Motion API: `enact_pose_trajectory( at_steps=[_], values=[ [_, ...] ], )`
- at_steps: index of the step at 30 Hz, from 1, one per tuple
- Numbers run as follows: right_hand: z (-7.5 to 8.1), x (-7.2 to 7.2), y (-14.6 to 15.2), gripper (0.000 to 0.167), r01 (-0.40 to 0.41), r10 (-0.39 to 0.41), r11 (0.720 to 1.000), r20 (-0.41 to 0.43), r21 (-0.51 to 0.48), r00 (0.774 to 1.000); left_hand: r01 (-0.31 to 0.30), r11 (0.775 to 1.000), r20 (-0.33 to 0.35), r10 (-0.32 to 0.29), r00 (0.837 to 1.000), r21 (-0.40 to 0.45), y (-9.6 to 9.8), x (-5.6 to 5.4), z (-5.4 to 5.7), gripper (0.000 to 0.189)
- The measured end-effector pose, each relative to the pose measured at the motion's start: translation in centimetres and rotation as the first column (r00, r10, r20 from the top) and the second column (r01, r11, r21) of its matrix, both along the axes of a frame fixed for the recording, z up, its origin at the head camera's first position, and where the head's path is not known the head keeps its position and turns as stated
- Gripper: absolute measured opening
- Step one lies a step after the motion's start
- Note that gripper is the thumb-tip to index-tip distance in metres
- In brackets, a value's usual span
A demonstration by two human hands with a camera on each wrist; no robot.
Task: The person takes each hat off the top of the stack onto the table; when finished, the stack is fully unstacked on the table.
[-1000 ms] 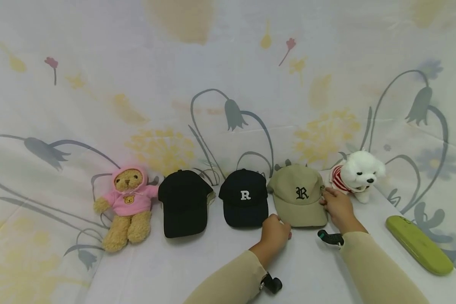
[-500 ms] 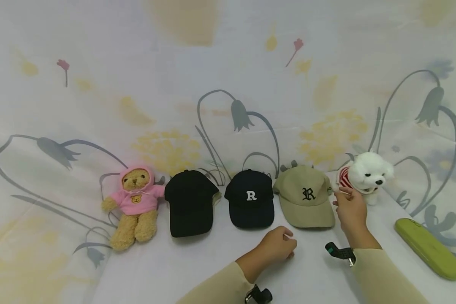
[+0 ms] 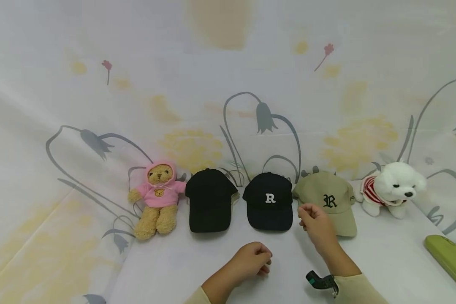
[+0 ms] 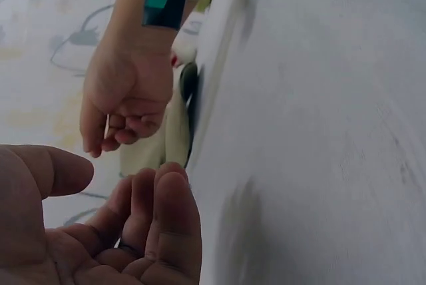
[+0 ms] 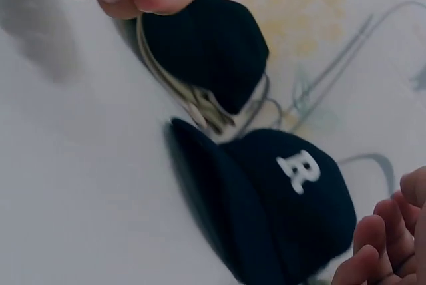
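Note:
Three caps stand in a row on the white surface: a plain black cap [image 3: 210, 202], a navy cap [image 3: 270, 215] with a white R, and a beige cap [image 3: 324, 185] with a dark R. My right hand [image 3: 319, 228] hovers before the beige cap, its loosely bent fingers overlapping the left of the brim in the head view. Nearer to me, my left hand [image 3: 251, 259] hangs below the navy cap with relaxed, bent fingers. Neither palm holds anything, as the left wrist view shows of the left hand [image 4: 133, 232] and the right hand [image 4: 130, 92].
A teddy bear [image 3: 161, 196] in a pink hoodie sits left of the caps. To their right stands a white toy dog [image 3: 397, 181] in red stripes. A long green case [image 3: 446, 259] lies at the right edge. Flower-patterned cloth [image 3: 197, 105] hangs behind.
My right hand has let go of the beige cap's right side and moved left across its front. My left hand has drawn away from the cap brims, down and left. The head view has turned left.

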State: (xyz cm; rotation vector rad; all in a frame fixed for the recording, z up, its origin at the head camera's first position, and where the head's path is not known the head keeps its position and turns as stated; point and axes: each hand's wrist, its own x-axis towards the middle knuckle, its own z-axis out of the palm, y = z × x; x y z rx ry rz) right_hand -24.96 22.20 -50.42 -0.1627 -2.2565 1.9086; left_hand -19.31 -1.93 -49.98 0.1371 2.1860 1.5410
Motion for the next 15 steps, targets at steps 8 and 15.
enact_pose_trajectory(
  at_steps=[8,15],
  values=[
    [-0.5,-0.6,-4.8,0.022,-0.045,0.047,0.997,0.032,-0.057,0.998,-0.131,0.990,0.010,0.130,0.991,0.050,-4.5,-0.1,0.3,0.017],
    [-1.0,-1.1,-8.1,0.017,-0.082,0.085,0.992,0.026,-0.098,0.996,-0.241,0.964,0.007,0.242,0.970,0.114,-8.6,-0.3,-0.9,0.025]
  ],
)
